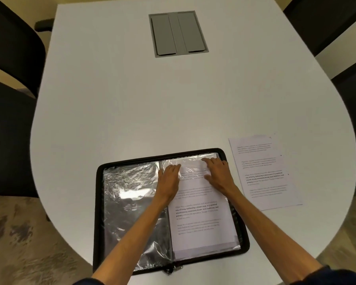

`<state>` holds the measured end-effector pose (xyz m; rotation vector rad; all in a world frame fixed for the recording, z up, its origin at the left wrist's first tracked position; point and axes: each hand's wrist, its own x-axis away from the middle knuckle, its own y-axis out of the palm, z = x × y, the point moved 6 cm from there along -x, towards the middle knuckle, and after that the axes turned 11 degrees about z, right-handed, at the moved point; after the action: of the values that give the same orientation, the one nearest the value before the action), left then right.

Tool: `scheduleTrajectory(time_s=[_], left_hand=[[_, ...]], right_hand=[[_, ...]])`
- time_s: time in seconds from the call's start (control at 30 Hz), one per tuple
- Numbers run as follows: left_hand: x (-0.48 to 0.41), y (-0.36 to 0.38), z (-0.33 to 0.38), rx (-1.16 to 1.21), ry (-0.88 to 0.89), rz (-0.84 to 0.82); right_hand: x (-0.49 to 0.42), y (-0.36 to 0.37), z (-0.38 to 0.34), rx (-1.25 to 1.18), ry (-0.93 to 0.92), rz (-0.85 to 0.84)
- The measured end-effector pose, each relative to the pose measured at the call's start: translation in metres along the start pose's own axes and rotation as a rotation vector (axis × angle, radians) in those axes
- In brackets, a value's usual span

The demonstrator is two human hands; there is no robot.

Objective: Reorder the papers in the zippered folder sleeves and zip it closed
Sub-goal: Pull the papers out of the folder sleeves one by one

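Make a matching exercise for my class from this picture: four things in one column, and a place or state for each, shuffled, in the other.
Things
1 loose sheet
2 left sleeve
3 grey panel
4 zipper pulls

Place or state
a set into the far part of the table
b at the near edge of the folder
c crinkled, no paper inside
d flat on the table, right of the folder

Pairs: 1-d, 2-c, 3-a, 4-b

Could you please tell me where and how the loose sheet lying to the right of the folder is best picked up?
Probably best to take the loose sheet by its near right corner, coming from the right with the right hand. It lies flat on the table, clear of the folder, so only a lifted corner can be pinched.
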<state>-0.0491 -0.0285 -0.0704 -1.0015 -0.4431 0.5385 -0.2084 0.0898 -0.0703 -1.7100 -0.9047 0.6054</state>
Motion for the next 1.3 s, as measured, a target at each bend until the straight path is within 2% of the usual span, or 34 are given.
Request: scheduleTrajectory(time_s=[0.17,0.3,0.43,0.6,0.8,0.97,1.3], left_hand=[[-0.006,-0.001,0.002,-0.027,0.0,0.018],[-0.006,0.004,0.006,-0.065,-0.009,-0.021],[-0.003,0.012,0.008,-0.206,0.017,-0.091],[-0.001,0.017,0.007,-0.211,0.0,-0.09],[-0.001,0.008,0.008,-0.101,-0.034,-0.034],[-0.013,-0.014,0.007,0.035,-0.093,0.134],[-0.053,-0.034,0.008,0.191,-0.196,0.221]], right_hand=[[-0.006,-0.001,0.004,-0.116,-0.021,0.004],[-0.02,-0.001,0.006,-0.056,-0.001,-0.036],[-0.032,-0.001,0.004,-0.052,0.015,-0.052],[-0.04,-0.001,0.003,-0.045,0.029,-0.06],[-0.053,-0.002,-0.007,0.077,-0.051,-0.022],[-0.059,-0.005,-0.006,0.088,-0.094,-0.059],[-0.075,-0.04,-0.008,0.049,-0.094,0.287]])
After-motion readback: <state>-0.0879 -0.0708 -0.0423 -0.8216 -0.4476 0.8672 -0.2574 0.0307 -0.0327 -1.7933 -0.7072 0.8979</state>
